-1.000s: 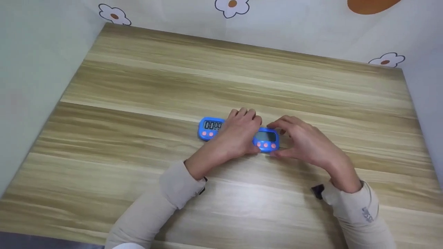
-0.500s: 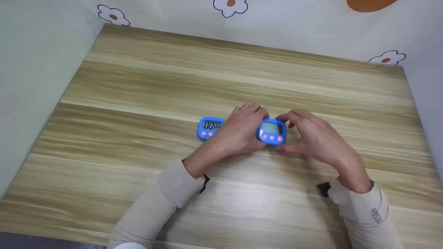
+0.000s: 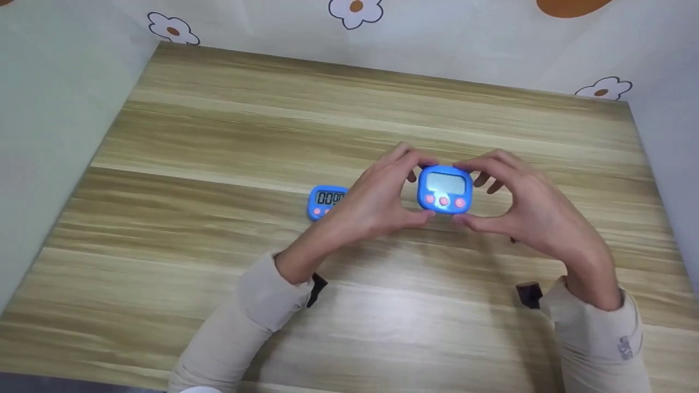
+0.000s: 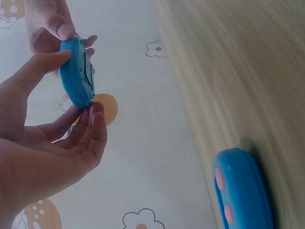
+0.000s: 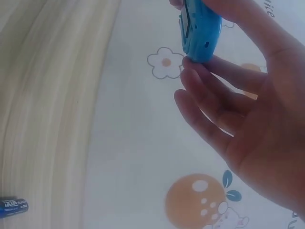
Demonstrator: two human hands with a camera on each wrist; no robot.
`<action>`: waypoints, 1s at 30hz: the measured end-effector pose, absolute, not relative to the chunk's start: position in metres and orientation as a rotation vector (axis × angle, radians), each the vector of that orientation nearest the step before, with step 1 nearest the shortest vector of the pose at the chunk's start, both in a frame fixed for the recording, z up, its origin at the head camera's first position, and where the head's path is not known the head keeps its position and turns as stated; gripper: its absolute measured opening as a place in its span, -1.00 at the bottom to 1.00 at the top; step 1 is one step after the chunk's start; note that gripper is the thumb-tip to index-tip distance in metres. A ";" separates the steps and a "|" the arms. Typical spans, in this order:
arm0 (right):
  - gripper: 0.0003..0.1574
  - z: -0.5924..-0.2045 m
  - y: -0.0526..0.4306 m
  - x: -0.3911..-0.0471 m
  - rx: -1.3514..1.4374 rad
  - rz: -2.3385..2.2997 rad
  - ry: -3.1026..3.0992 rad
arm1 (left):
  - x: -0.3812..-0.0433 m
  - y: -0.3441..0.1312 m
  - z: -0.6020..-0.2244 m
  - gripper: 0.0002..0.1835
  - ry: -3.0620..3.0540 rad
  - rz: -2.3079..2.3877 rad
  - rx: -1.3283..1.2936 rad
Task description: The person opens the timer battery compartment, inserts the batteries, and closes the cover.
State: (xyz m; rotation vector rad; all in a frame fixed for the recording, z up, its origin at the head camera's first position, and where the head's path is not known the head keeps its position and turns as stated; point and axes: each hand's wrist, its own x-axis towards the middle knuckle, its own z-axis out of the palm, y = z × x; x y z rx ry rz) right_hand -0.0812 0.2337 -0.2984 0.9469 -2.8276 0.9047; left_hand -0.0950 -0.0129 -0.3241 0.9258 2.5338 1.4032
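A blue digital timer with a blank screen and three pink buttons is held up above the table, its face toward the head view. My left hand pinches its left part, thumb at the bottom edge and fingers at the top. On the other side my right hand pinches the same timer by its top and bottom edges. The left wrist view shows this timer side-on between both hands. A second blue timer, its screen showing zeros, lies on the table, partly hidden behind my left forearm.
The wood-grain table reaches back to a pale, flower-printed covering. A blue battery lies on the table at the lower left of the right wrist view. Pale walls or sheets stand at both sides.
Both hands have lifted the blank-screen timer off the table, moving it right and up toward the head camera. The second timer has stayed in place.
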 end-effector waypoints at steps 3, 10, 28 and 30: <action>-0.17 -0.300 0.234 -0.083 0.961 0.907 -2.833 | -0.095 -0.013 -0.325 -0.29 2.536 1.395 0.923; -0.17 -0.301 0.233 -0.083 0.957 0.897 -2.843 | -0.095 -0.013 -0.325 -0.29 2.545 1.363 0.922; -0.10 -0.297 0.226 -0.077 0.957 0.914 -2.742 | -0.093 -0.007 -0.332 -0.26 2.561 1.317 0.899; -0.10 -0.295 0.220 -0.076 0.990 0.946 -2.687 | -0.092 -0.006 -0.334 -0.25 2.552 1.327 0.910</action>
